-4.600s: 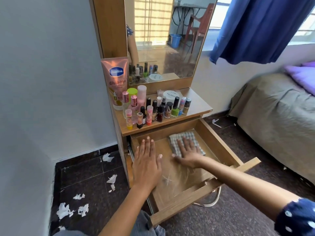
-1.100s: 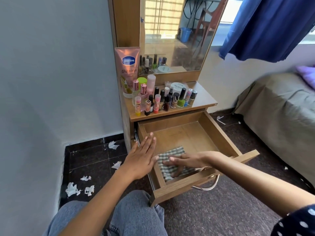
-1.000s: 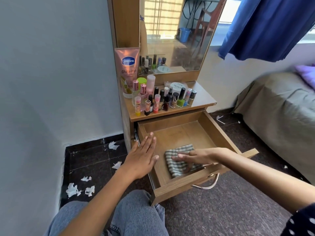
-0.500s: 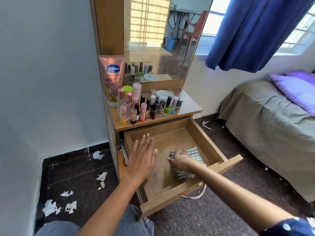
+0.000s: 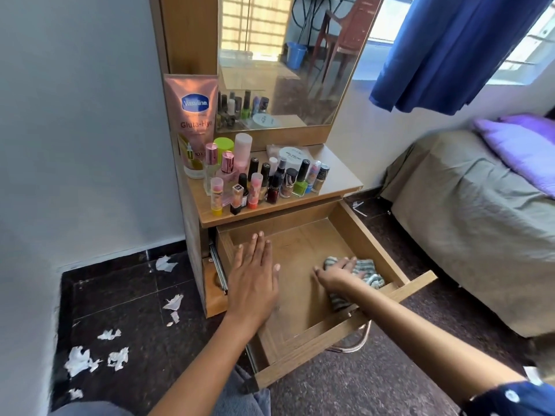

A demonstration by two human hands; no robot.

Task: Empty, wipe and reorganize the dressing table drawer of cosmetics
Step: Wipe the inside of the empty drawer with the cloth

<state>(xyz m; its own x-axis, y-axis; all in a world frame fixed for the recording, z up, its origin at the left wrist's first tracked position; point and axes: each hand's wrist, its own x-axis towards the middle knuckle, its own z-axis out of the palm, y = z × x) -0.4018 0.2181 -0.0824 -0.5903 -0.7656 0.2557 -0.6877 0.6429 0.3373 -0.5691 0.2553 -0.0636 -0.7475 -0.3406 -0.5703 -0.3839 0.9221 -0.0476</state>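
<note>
Since a moment ago the checked cloth (image 5: 365, 273) has slid toward the drawer (image 5: 365, 244)'s right wall, bunched under the right hand (image 5: 338, 273), whose fingers press it. Left hand (image 5: 253, 279) lies flat, fingers spread, over the drawer's left edge.

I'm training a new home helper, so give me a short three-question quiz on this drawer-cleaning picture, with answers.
1. True or false: the drawer is pulled open.
2. Which hand presses on the cloth?
A. left hand
B. right hand
C. neither
3. Fill in: the bottles stand on the ____ of the dressing table, not in the drawer.

Key
1. True.
2. B: the right hand is on the cloth; the left hand lies flat at the drawer's left side.
3. Top.
</note>
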